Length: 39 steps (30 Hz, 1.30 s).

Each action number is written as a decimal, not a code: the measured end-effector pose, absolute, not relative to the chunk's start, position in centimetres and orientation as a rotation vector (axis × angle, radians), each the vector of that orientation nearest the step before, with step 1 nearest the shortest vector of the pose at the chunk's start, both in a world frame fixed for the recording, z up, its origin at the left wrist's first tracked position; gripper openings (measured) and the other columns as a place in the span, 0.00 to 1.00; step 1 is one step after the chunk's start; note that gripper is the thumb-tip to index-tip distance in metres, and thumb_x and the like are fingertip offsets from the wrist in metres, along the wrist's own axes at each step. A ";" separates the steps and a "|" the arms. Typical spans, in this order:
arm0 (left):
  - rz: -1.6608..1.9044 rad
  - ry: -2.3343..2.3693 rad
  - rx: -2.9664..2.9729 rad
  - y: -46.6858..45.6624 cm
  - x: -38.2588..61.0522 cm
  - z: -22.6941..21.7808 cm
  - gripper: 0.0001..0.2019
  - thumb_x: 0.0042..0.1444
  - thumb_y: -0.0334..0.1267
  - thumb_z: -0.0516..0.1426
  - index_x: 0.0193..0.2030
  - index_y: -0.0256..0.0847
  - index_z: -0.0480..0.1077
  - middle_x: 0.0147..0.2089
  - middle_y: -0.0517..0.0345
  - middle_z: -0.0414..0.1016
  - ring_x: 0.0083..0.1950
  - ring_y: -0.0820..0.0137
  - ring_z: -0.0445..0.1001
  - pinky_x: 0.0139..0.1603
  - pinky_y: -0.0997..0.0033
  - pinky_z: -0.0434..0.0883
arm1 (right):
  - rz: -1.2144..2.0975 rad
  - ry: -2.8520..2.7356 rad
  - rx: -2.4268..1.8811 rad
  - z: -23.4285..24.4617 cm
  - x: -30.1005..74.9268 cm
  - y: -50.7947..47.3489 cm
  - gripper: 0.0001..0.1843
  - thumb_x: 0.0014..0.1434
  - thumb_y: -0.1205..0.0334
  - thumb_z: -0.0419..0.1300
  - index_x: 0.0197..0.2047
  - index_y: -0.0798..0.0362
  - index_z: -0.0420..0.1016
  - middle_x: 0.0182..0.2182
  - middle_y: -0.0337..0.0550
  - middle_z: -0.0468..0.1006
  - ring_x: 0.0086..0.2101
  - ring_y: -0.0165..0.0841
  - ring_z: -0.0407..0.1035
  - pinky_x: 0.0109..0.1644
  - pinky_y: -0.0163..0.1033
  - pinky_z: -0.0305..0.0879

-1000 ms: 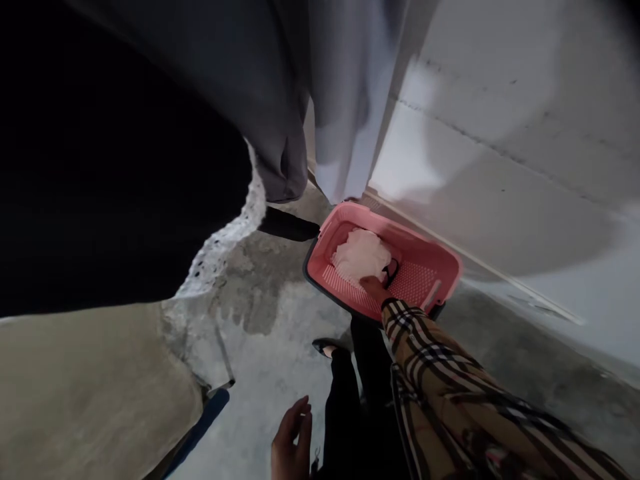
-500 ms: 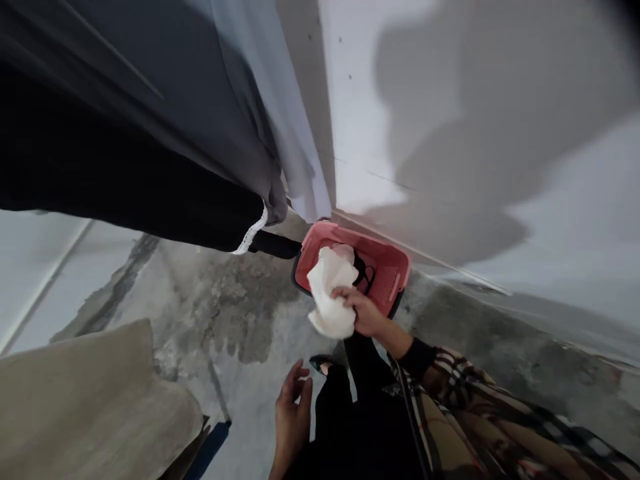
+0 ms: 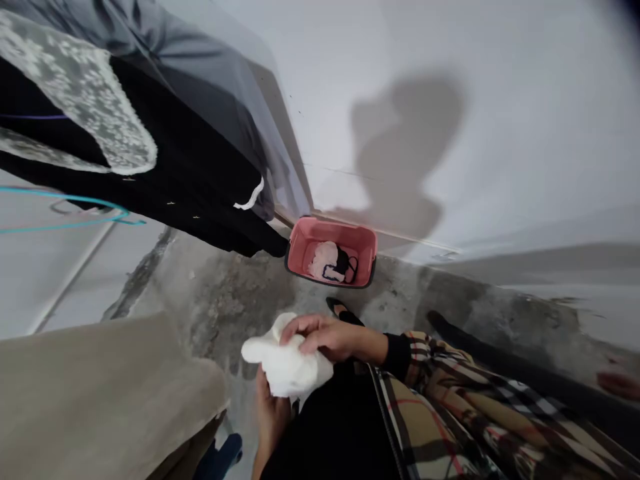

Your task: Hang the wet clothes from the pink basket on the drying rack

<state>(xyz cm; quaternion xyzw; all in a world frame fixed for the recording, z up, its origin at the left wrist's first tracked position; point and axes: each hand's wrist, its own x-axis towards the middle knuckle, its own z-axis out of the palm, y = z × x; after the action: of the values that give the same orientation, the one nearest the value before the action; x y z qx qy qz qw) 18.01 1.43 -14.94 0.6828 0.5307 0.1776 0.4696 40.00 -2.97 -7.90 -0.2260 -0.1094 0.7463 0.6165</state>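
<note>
A bunched white cloth (image 3: 287, 363) is held between both hands in front of my body. My right hand (image 3: 325, 335), coming from a plaid sleeve, lies on top of it with fingers curled over the fabric. From below, my left hand (image 3: 270, 410) grips the cloth's underside. A pink plastic basket (image 3: 365, 240) stands on the concrete floor by the wall, well beyond my hands. It contains a pale pink garment (image 3: 320, 260) and a small black item (image 3: 345, 265).
Dark and grey garments (image 3: 190, 167) hang at the upper left, one with white lace trim. A beige cloth (image 3: 100, 393) fills the lower left. A white wall (image 3: 450, 100) rises behind the basket. The floor is stained concrete (image 3: 225, 293).
My right hand lifted the white cloth out of the pink basket and brought it close to my body. My left hand rose and took hold of it from below.
</note>
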 end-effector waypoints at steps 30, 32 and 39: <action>0.279 1.107 1.326 -0.6 8.5 -6.0 0.37 0.38 0.64 0.63 0.49 0.38 0.73 0.46 0.47 0.80 0.50 0.55 0.77 0.51 0.61 0.74 | 1.155 -1.122 -1.366 -7.2 29.1 -9.2 0.17 0.63 0.54 0.55 0.42 0.59 0.76 0.37 0.44 0.77 0.36 0.30 0.67 0.42 0.33 0.63; 0.254 1.035 1.401 -0.6 8.1 -6.2 0.37 0.34 0.60 0.67 0.50 0.39 0.72 0.49 0.47 0.79 0.51 0.56 0.76 0.51 0.63 0.74 | 1.156 -1.090 -1.352 -7.1 28.9 -9.3 0.17 0.64 0.54 0.53 0.40 0.60 0.75 0.34 0.42 0.75 0.34 0.28 0.65 0.38 0.33 0.61; 0.181 0.992 1.512 -1.2 7.3 -6.7 0.32 0.36 0.48 0.69 0.51 0.39 0.72 0.47 0.47 0.79 0.47 0.57 0.79 0.48 0.63 0.75 | 1.210 -0.953 -1.362 -6.7 28.1 -9.6 0.19 0.64 0.52 0.53 0.35 0.60 0.74 0.28 0.38 0.70 0.30 0.26 0.59 0.34 0.31 0.57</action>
<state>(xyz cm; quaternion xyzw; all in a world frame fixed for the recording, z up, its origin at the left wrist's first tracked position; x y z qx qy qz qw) 7.28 -1.21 -6.75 0.6561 0.4305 0.0784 0.6148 28.06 -9.63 -6.73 -0.5671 -0.3970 0.5040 0.5164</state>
